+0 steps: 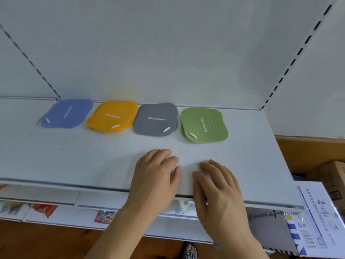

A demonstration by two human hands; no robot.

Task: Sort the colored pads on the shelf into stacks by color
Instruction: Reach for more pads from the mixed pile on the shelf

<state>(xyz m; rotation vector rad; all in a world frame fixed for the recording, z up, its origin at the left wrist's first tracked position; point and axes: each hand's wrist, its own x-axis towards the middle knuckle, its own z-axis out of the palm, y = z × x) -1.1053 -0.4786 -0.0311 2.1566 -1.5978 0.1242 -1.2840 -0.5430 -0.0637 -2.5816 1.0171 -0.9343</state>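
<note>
Four stacks of square pads lie in a row along the back of the white shelf (pixel 74 157): blue pads (pixel 67 114) at the left, then yellow pads (pixel 113 115), grey pads (pixel 155 119) and green pads (pixel 204 125) at the right. Each stack holds a single color. My left hand (pixel 155 176) and my right hand (pixel 218 186) rest flat on the shelf near its front edge, side by side, in front of the grey and green stacks. Both hands hold nothing, and their fingers lie loosely apart.
The shelf's back panel rises behind the pads, with slotted uprights at the left and right. A lower shelf (pixel 56 212) with small packets shows below the front edge. Printed cartons (pixel 315 212) and a brown box (pixel 334 176) stand at the right.
</note>
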